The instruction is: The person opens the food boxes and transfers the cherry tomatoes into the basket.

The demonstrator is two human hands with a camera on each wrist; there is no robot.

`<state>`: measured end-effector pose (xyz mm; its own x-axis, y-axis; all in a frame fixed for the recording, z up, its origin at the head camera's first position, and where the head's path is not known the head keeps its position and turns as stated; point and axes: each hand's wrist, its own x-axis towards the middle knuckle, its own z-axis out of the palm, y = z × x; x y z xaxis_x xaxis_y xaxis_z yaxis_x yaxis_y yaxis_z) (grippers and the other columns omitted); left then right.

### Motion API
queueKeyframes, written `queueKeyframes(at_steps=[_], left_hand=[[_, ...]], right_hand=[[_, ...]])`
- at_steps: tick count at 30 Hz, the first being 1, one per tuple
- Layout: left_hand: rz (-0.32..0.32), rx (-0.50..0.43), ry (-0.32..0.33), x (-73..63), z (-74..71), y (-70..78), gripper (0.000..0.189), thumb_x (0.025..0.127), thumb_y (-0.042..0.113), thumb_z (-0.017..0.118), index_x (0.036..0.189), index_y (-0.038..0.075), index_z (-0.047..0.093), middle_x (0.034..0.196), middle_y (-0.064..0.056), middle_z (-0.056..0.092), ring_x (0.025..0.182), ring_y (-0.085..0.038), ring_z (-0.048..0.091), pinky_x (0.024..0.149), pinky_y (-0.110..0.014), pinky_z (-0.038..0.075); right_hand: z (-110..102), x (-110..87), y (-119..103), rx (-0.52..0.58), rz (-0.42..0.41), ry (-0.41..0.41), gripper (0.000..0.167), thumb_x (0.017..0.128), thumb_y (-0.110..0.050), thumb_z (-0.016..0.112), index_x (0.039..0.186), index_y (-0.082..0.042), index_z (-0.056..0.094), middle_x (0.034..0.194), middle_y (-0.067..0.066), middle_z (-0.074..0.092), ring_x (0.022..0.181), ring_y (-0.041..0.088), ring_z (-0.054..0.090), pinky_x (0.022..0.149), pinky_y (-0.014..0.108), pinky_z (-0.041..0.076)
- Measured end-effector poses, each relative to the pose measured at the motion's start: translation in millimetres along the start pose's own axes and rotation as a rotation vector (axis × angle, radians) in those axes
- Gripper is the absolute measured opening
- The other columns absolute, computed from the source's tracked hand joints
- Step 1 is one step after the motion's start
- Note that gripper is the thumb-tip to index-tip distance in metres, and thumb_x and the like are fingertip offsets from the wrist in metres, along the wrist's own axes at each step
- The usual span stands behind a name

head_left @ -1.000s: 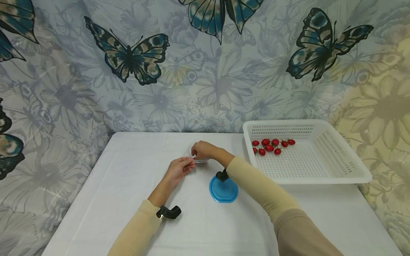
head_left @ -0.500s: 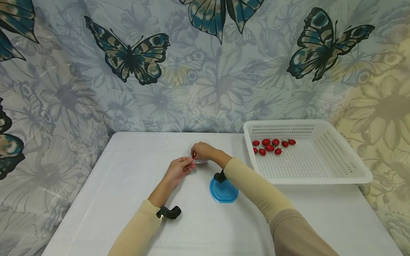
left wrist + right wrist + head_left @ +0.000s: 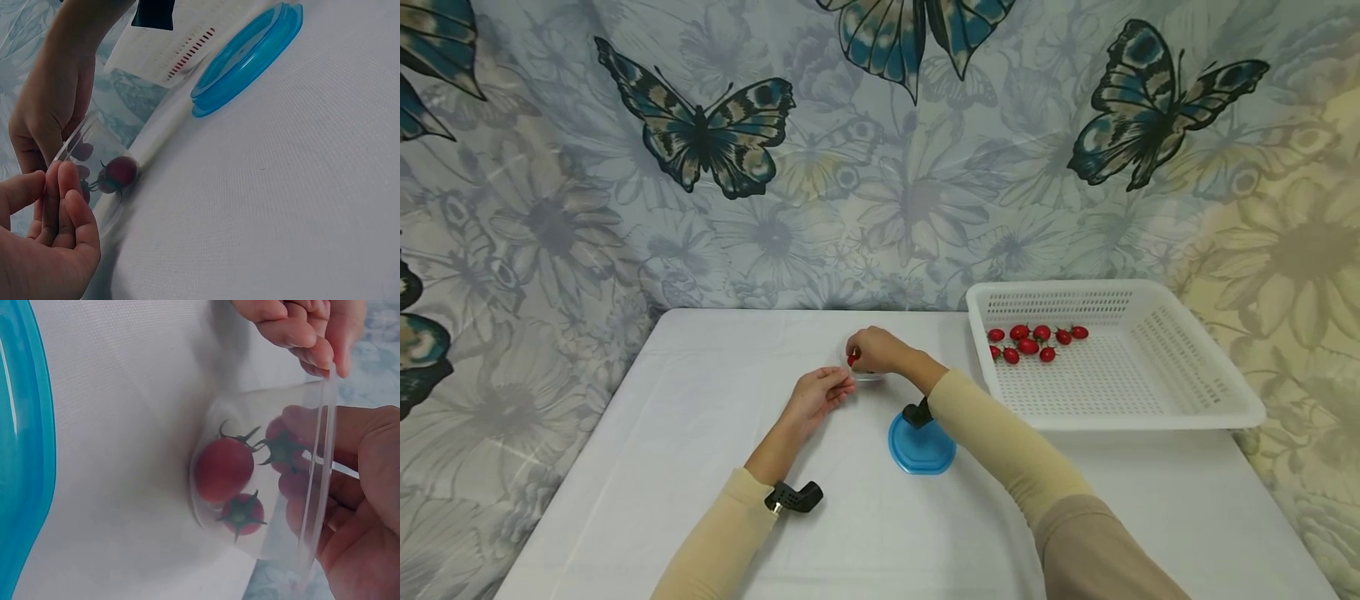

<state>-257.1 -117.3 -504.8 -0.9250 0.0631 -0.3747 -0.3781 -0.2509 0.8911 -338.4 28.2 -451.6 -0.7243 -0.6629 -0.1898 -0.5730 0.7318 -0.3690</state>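
Note:
A clear plastic container [image 3: 269,400] stands on the white cloth, with several red cherry tomatoes [image 3: 225,469] inside. Thumb and fingertips of my left hand [image 3: 818,400] pinch its near-left rim. My right hand [image 3: 880,350] reaches over the rim from the other side, fingers curled down into the container. Between its fingertips a cherry tomato [image 3: 852,360] shows red in the head view. Through the clear wall, the right wrist view shows that hand's fingers behind a green-stemmed tomato [image 3: 282,447]. The left hand's fingers partly cover the container [image 3: 122,147] in the left wrist view.
A round blue lid [image 3: 922,450] lies on the table nearer me, under the right wrist. At the right stands a white perforated basket [image 3: 1157,417] with several cherry tomatoes [image 3: 1027,346] in its left part. A butterfly-print cloth [image 3: 917,200] hangs behind the table.
The cherry tomato at my right fingertips has risen slightly and shows more clearly beside the hand. My left hand stays at the rim.

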Motion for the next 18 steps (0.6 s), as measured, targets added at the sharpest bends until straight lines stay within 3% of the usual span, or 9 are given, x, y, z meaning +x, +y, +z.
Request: queueKeyframes(at_steps=[8, 18], left_hand=[[0.009, -0.002, 0.009, -1.3, 2.8, -1.4, 0.017, 0.099, 0.008, 0.054, 0.112, -0.002, 0.056, 0.079, 0.005, 0.068, 0.072, -0.004, 0.067, 0.066, -0.016, 0.050], [0.013, 0.015, 0.013, -0.1, 2.2, -1.0, 0.018, 0.098, 0.009, 0.055, 0.112, -0.002, 0.056, 0.079, 0.005, 0.067, 0.072, -0.004, 0.066, 0.066, -0.017, 0.050]], right_hand=[[-6.1, -0.2, 0.6, 0.065, -0.010, 0.033, 0.023, 0.089, -0.012, 0.068, 0.110, -0.002, 0.069, 0.104, 0.011, 0.072, 0.094, 0.021, 0.065, 0.084, 0.031, 0.054], [-28.0, -4.8, 2.3, 0.052, -0.007, 0.051, 0.026, 0.090, -0.013, 0.068, 0.114, -0.002, 0.068, 0.108, 0.012, 0.071, 0.097, 0.022, 0.066, 0.087, 0.032, 0.054]])
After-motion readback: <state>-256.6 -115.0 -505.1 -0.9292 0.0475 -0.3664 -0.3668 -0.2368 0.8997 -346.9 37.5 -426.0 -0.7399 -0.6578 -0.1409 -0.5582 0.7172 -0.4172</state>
